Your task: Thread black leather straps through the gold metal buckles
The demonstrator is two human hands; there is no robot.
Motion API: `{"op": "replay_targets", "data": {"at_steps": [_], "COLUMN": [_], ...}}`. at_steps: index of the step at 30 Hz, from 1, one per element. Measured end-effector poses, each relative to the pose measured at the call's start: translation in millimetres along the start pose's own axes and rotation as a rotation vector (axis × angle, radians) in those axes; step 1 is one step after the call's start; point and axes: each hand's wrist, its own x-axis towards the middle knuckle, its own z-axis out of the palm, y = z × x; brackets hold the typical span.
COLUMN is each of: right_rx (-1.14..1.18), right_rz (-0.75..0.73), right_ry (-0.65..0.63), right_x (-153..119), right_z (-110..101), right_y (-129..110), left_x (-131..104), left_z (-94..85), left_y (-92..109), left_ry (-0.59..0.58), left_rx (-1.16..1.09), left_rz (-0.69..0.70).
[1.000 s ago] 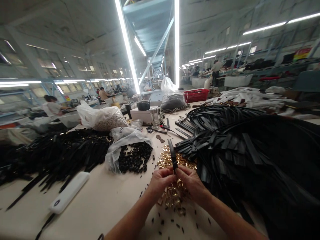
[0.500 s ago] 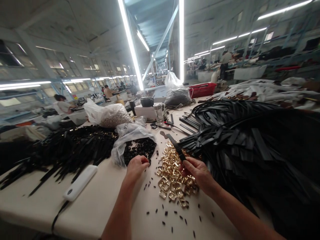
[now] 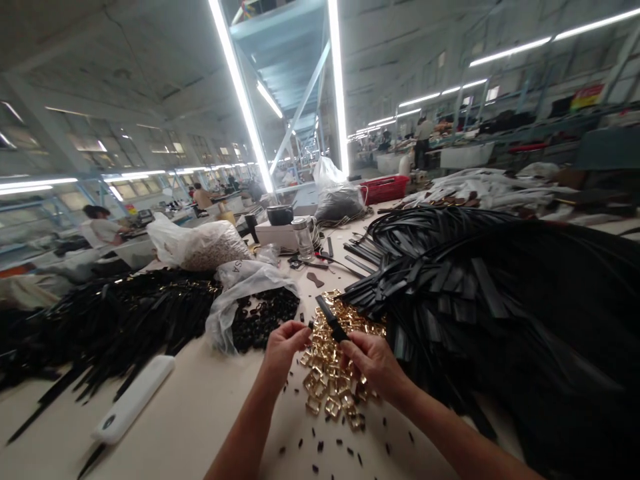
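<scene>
Black, our one held strap (image 3: 327,313) slants away from us, far end leftward, above gold buckles (image 3: 332,407) too many to count. Our right hand (image 3: 376,360) has fingers clamped on it; our left hand (image 3: 283,347) pinches one small dark piece (image 3: 311,325).

A Few Capitals Legible on a Plastic Bag

Only one short piece of lettering can be made out. Dark capitals are printed on the creased upper folds of the translucent plastic bag (image 3: 220,319), set well in from the near edge of the table (image 3: 210,407). An S and an A can be picked out; the character beside them is too distorted by the folds to be settled. Beyond the table's far edge, on the right, a red-and-yellow sign (image 3: 587,97) is seen, its wording too small and blurred to be read. On the white oblong device (image 3: 134,399), towards the near edge at left, a round dark mark is borne, its detail indistinct.
</scene>
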Motion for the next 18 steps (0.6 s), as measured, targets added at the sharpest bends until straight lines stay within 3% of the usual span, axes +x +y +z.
{"op": "replay_targets", "data": {"at_steps": [3,6,12,18], "right_rx": [-0.082,-0.134,-0.183,-0.192], "right_rz": [-0.025,-0.052,-0.073,-0.052], "right_ry": [0.019,0.035,0.033,-0.034], "right_x": [0,0,0,1], "right_z": [0,1,3,2], "right_y": [-2,-2,0,2], "left_x": [-10,-16,-19,-20], "left_z": [18.5,28.2,29.8,31.2], "left_y": [-2,-4,-6,1], "left_ry": [-0.067,-0.134,-0.182,-0.152], "left_rx": [-0.247,-0.31,-0.32,-0.305], "left_rz": [-0.084,-0.13,-0.121,-0.04]}}
